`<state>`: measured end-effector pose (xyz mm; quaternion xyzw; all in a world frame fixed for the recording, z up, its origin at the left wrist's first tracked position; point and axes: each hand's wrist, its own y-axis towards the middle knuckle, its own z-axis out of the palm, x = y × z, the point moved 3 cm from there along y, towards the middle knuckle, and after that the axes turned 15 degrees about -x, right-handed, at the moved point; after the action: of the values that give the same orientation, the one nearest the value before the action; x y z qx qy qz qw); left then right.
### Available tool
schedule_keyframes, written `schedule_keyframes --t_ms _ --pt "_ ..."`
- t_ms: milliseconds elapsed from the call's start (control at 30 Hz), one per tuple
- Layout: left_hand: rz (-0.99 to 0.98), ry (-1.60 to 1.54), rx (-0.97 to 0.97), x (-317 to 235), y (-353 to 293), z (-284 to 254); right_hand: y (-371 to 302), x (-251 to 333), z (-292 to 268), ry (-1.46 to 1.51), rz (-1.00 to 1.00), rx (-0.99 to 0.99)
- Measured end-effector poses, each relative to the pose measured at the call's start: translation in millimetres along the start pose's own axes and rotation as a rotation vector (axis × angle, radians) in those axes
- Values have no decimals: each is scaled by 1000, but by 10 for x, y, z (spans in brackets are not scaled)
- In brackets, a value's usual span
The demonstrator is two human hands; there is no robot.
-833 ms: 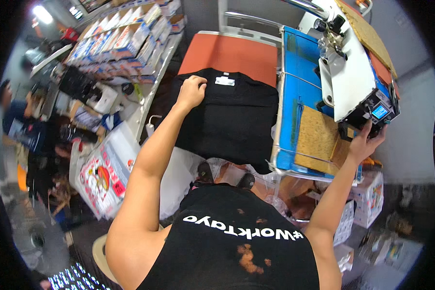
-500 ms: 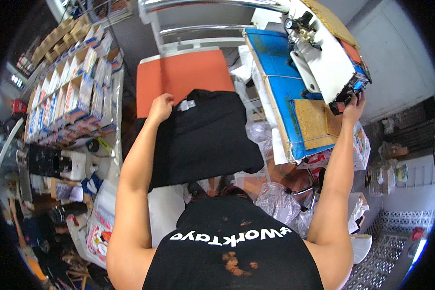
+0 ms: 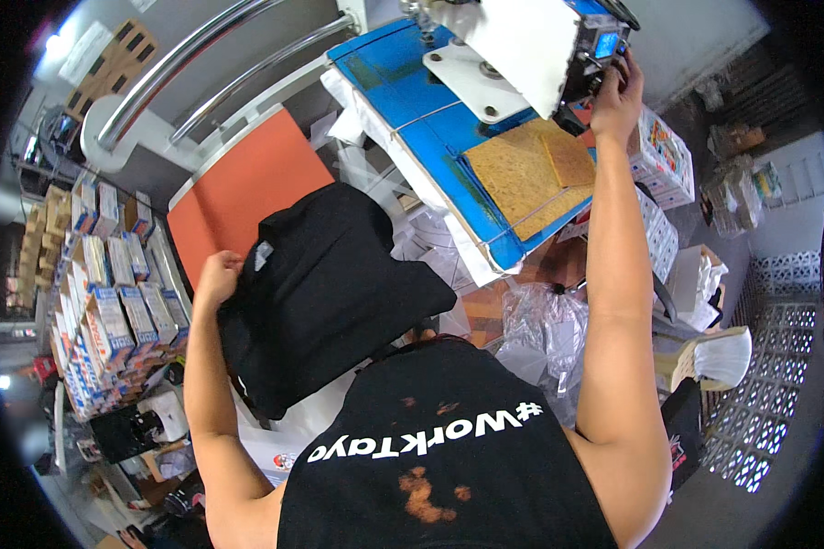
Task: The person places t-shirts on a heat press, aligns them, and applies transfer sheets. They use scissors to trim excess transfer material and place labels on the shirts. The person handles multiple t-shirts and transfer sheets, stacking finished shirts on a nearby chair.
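Note:
My left hand (image 3: 218, 277) is closed, its fingers curled beside the collar of a black T-shirt (image 3: 311, 288); whether fabric is between them is hidden. The shirt lies rumpled over an orange pad (image 3: 252, 188), with a small white label at its neck. Out to the right, my right hand (image 3: 619, 102) grips the side of a black control box (image 3: 588, 69) with a lit blue display (image 3: 606, 44). That box sits on the end of a white machine head (image 3: 522, 46), which stands above a blue board (image 3: 412, 101).
Tan sheets (image 3: 522, 169) lie on the blue board's near end. Chrome rails (image 3: 183, 73) run behind the orange pad. Racks of boxes (image 3: 110, 311) stand at the left. Clear plastic wrap (image 3: 545, 334) and a white carton (image 3: 659, 151) are below at the right.
The view has turned right, so the pad, shirt and left hand appear further left and tilted. My right hand stays at the control box, the left beside the collar.

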<state>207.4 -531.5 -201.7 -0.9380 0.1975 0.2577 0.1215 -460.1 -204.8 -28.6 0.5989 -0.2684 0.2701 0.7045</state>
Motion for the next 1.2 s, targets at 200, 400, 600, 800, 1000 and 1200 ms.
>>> schedule_keyframes --t_ms 200,400,600,800,1000,1200 --pt "-1 -398 -228 -1226 342 -772 -24 101 3 -24 13 -39" --pt "123 -743 464 -3460 91 1006 -57 -78 -25 12 159 26" --pt "276 -1014 21 -2720 -107 807 -56 455 -183 -508 -95 118" --pt "-108 -133 -622 232 -733 -533 -1968 1228 188 58 -129 619" --pt "126 8 -505 667 -1138 -500 -3727 765 1304 -390 191 1182" --pt "39 -413 -293 538 -1571 -938 -2663 1314 981 -97 325 1357"
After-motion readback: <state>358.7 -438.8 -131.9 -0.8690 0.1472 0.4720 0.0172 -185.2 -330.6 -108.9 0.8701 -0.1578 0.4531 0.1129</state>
